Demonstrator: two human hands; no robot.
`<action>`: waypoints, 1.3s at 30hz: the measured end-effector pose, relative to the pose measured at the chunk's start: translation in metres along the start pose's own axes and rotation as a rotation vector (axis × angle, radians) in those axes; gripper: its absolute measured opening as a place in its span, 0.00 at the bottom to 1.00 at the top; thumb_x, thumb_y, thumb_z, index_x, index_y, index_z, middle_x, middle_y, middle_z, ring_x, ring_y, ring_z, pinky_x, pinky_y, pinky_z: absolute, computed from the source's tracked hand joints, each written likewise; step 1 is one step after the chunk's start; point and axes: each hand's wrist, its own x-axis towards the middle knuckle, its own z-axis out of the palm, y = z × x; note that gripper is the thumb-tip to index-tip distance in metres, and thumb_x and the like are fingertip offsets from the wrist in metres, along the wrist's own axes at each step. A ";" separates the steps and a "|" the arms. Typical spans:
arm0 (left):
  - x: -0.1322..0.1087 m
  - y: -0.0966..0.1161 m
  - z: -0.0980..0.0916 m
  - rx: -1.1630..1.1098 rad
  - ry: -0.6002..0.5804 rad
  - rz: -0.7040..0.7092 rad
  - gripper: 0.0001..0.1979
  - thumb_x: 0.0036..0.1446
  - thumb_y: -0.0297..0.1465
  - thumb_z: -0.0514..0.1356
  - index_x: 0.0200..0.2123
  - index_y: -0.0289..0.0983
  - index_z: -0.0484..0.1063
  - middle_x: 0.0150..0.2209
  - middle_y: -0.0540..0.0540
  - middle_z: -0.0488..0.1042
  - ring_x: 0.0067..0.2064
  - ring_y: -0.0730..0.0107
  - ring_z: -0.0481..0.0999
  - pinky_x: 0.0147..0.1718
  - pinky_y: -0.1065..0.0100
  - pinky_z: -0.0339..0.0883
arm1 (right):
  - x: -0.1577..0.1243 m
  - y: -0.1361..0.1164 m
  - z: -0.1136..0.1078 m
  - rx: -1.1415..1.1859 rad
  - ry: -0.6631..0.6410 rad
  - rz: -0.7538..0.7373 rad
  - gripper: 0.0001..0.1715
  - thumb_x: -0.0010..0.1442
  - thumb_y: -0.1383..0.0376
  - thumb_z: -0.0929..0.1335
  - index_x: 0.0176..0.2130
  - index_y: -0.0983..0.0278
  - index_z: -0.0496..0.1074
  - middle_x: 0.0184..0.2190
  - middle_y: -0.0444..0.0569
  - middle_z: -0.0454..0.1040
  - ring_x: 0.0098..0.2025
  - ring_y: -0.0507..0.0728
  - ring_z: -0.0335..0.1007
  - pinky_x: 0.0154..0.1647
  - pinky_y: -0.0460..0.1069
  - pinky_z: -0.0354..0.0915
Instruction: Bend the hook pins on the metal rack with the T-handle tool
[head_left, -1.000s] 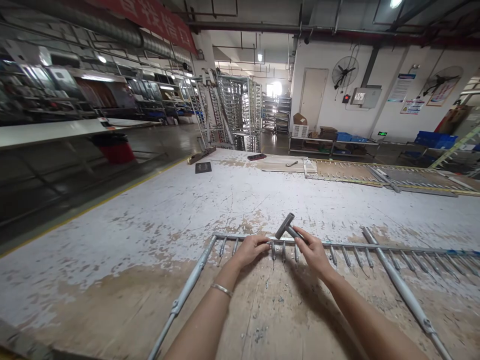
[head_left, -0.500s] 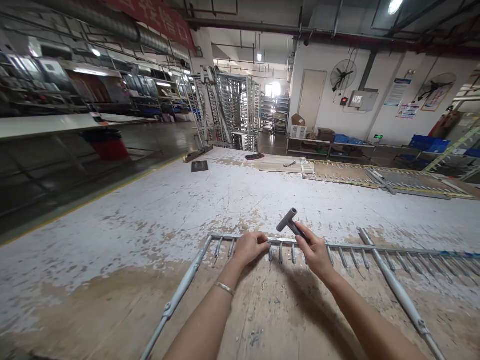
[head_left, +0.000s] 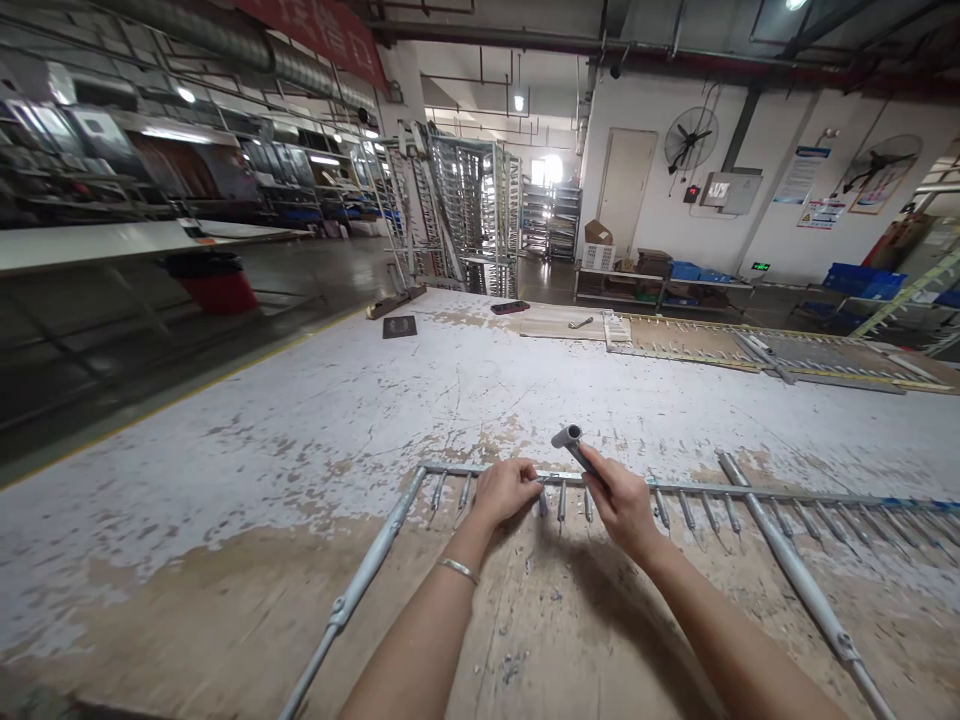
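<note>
A grey metal rack frame (head_left: 375, 560) lies flat on the worn wooden table (head_left: 300, 440), its far rail lined with several short hanging pins. My left hand (head_left: 507, 490) is closed over that rail, pinching one pin near the left end of the row. My right hand (head_left: 619, 503) grips a dark grey T-handle wrench (head_left: 571, 443), whose crossbar sticks up and away from me just past the rail. Both forearms reach in from the bottom edge; a thin bracelet sits on the left wrist.
A second cross tube (head_left: 787, 570) of the frame runs diagonally at right. More pin racks (head_left: 750, 350), a small tool (head_left: 580, 323) and a dark phone (head_left: 510, 308) lie at the table's far end. Tall metal racks (head_left: 472, 220) stand behind. A red bin (head_left: 214, 285) sits left.
The wrench's crossbar has turned in my right hand, from lying sideways to pointing end-on toward me. Both hands stay at the rail; the view shifted slightly.
</note>
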 end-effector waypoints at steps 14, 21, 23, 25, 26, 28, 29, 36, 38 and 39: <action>-0.002 0.003 -0.004 0.002 -0.045 -0.022 0.07 0.49 0.36 0.61 0.31 0.42 0.76 0.31 0.51 0.78 0.34 0.68 0.74 0.30 0.71 0.55 | 0.008 0.000 -0.006 -0.192 -0.229 0.014 0.22 0.65 0.64 0.63 0.58 0.54 0.69 0.33 0.47 0.79 0.31 0.56 0.73 0.29 0.46 0.61; 0.000 -0.001 0.000 0.006 -0.031 -0.005 0.07 0.49 0.36 0.62 0.31 0.42 0.77 0.31 0.51 0.78 0.34 0.69 0.74 0.29 0.71 0.55 | 0.008 -0.002 -0.004 -0.140 -0.096 0.025 0.24 0.68 0.63 0.60 0.61 0.56 0.65 0.36 0.49 0.79 0.35 0.56 0.74 0.34 0.46 0.63; 0.000 -0.001 0.001 0.003 -0.033 -0.014 0.07 0.48 0.36 0.62 0.31 0.42 0.77 0.31 0.51 0.78 0.34 0.68 0.74 0.29 0.71 0.55 | 0.007 0.000 -0.004 -0.222 -0.199 0.039 0.22 0.66 0.64 0.63 0.58 0.53 0.68 0.32 0.47 0.79 0.31 0.56 0.73 0.30 0.46 0.62; 0.000 -0.001 0.001 0.008 -0.031 -0.012 0.07 0.48 0.36 0.62 0.31 0.42 0.77 0.30 0.51 0.78 0.33 0.68 0.74 0.29 0.71 0.55 | 0.008 0.002 -0.006 -0.236 -0.222 0.038 0.22 0.65 0.64 0.63 0.58 0.52 0.69 0.32 0.47 0.79 0.31 0.56 0.74 0.30 0.45 0.62; 0.000 -0.001 0.001 0.010 -0.030 -0.012 0.07 0.48 0.36 0.62 0.31 0.42 0.77 0.30 0.51 0.78 0.33 0.68 0.74 0.29 0.71 0.55 | 0.008 0.002 -0.007 -0.202 -0.182 0.034 0.23 0.66 0.63 0.63 0.59 0.53 0.68 0.34 0.48 0.79 0.33 0.56 0.74 0.31 0.46 0.63; 0.000 -0.001 0.002 0.009 -0.025 -0.011 0.07 0.48 0.36 0.61 0.31 0.42 0.77 0.31 0.51 0.78 0.33 0.68 0.74 0.30 0.71 0.56 | 0.008 0.002 -0.009 -0.102 -0.066 0.027 0.24 0.67 0.63 0.61 0.61 0.56 0.65 0.40 0.50 0.79 0.37 0.57 0.75 0.35 0.46 0.65; 0.000 -0.001 0.002 0.008 -0.021 -0.010 0.07 0.48 0.36 0.61 0.31 0.42 0.77 0.31 0.51 0.78 0.34 0.68 0.74 0.30 0.71 0.55 | 0.007 0.003 -0.008 -0.067 -0.034 0.026 0.24 0.68 0.64 0.60 0.62 0.57 0.64 0.41 0.50 0.79 0.38 0.56 0.75 0.36 0.46 0.65; -0.001 0.001 0.000 0.011 -0.018 -0.009 0.06 0.48 0.36 0.61 0.30 0.42 0.76 0.30 0.51 0.78 0.33 0.69 0.74 0.29 0.71 0.55 | 0.002 0.003 -0.008 -0.098 -0.135 0.035 0.23 0.65 0.64 0.63 0.58 0.56 0.68 0.37 0.48 0.80 0.35 0.57 0.75 0.34 0.47 0.65; -0.002 0.003 -0.002 0.002 -0.023 -0.016 0.06 0.48 0.36 0.61 0.30 0.42 0.76 0.30 0.51 0.78 0.34 0.69 0.74 0.29 0.72 0.55 | 0.001 0.003 -0.008 -0.031 -0.029 0.015 0.24 0.67 0.64 0.60 0.61 0.57 0.65 0.42 0.50 0.79 0.38 0.56 0.75 0.37 0.47 0.66; -0.003 0.003 -0.002 -0.001 -0.026 -0.019 0.06 0.48 0.36 0.61 0.30 0.42 0.76 0.30 0.51 0.78 0.34 0.68 0.74 0.29 0.72 0.55 | 0.000 0.003 -0.007 -0.019 -0.006 0.012 0.24 0.68 0.64 0.60 0.62 0.57 0.64 0.42 0.51 0.79 0.38 0.56 0.75 0.37 0.47 0.66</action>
